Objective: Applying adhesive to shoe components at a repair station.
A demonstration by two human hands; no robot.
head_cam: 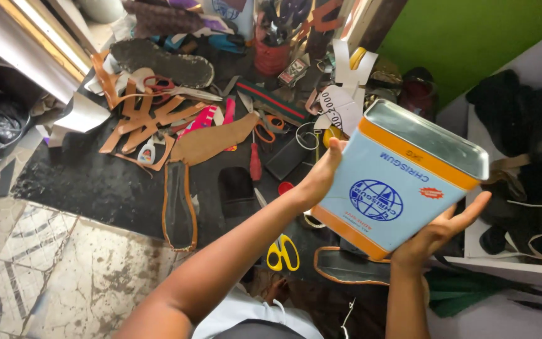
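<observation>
a shoemaker's workshop: leather straps, soles, scissors strewn about.

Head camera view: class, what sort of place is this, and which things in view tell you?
Probably a shoemaker's or leather-craft workshop. Cut tan leather strips and a shoe sole lie on the dark work mat among scissors, while both hands hold a large blue-and-orange tin.

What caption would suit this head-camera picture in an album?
Both hands, left hand and right hand, hold a tilted light-blue and orange tin above yellow-handled scissors.
</observation>
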